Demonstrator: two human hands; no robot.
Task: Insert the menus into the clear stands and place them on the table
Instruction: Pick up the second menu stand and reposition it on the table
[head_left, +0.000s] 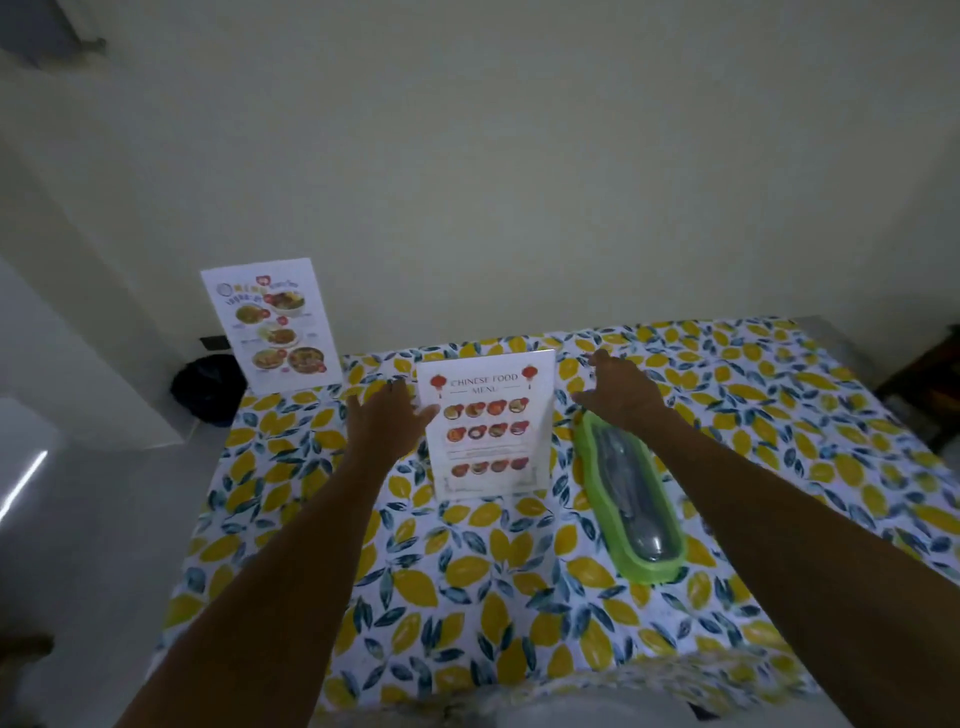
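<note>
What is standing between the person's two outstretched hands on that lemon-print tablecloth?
In the head view, the upright white Chinese food menu in its clear stand stands between the left hand and the right hand; both hands are open.

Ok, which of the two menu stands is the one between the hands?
The Chinese Food Menu stand, upright mid-table between the left hand and right hand. The other menu stand is at the far-left corner.

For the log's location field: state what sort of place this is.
Probably a small eatery or home dining corner. A table with a lemon-print tablecloth carries two standing menus, a Chinese food menu and another menu, beside a green cutlery box.
</note>
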